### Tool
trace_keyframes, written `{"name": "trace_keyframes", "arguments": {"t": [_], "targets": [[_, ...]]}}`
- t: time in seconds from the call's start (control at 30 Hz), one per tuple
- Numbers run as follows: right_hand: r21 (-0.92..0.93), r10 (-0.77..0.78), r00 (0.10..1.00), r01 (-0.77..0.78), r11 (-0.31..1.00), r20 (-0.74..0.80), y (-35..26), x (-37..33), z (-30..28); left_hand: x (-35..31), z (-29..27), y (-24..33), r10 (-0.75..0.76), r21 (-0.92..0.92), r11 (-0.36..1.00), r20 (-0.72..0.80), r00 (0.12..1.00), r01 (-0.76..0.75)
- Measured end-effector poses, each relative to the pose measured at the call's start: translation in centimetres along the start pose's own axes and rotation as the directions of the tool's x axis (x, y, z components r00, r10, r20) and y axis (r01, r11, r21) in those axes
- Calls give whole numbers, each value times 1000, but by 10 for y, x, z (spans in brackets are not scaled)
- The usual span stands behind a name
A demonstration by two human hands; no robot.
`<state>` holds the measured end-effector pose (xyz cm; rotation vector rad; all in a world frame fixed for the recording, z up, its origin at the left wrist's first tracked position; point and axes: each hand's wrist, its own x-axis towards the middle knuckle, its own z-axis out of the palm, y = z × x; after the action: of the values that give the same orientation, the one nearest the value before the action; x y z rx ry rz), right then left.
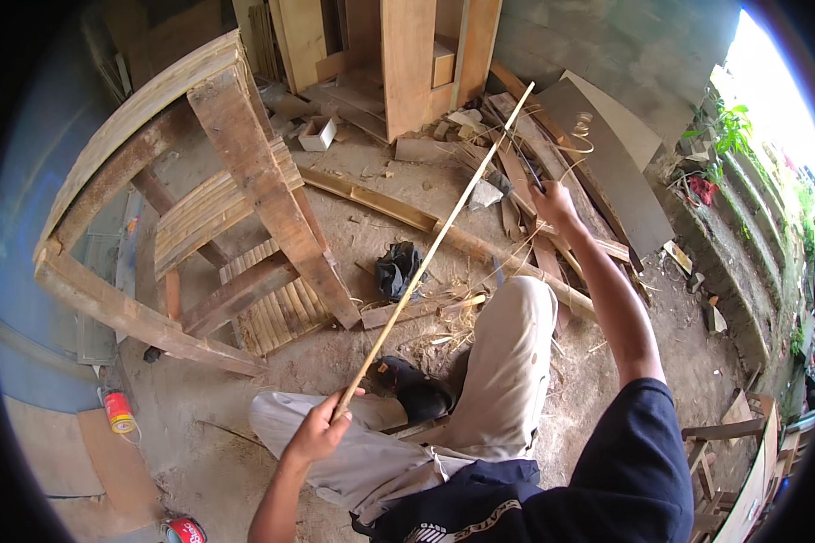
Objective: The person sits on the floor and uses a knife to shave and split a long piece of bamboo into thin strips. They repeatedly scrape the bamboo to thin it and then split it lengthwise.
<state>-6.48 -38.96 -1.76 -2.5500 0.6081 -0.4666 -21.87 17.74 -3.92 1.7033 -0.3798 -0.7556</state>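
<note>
One slatted frame (267, 185) left of strip (444, 233)

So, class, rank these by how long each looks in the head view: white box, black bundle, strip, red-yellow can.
1. Strip
2. Black bundle
3. White box and red-yellow can: too alike to rank.

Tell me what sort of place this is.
Likely a makeshift woodworking area: the left hand holds a long pale strip, thin shavings litter the floor, and a slatted wooden frame sits nearby.
</note>
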Motion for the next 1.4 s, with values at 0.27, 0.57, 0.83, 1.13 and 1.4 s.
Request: {"name": "trace_keyframes", "arguments": {"t": [0.27, 0.57, 0.83, 1.13, 1.4], "targets": [[852, 202, 888, -456, 258, 414, -104, -43, 55, -2, -59, 22, -173, 34, 985, 210, 962, 169], [787, 376, 769, -600, 144, 517, -121, -66, 170, -67, -130, 75, 339, 785, 464, -585, 737, 410], [692, 275, 642, -705, -156, 716, -105, -58, 224, -19, -75, 10, 354, 353, 929, -935, -12, -108], [545, 77, 540, -821, -172, 838, -170, -145, 207, 70, -107, 162, 802, -90, 165, -568, 187, -982], [521, -171, 493, -823, 228, 853, -188, -210, 145, 107, -123, 310, 693, 51, 436, -656, 299, -899]]}}
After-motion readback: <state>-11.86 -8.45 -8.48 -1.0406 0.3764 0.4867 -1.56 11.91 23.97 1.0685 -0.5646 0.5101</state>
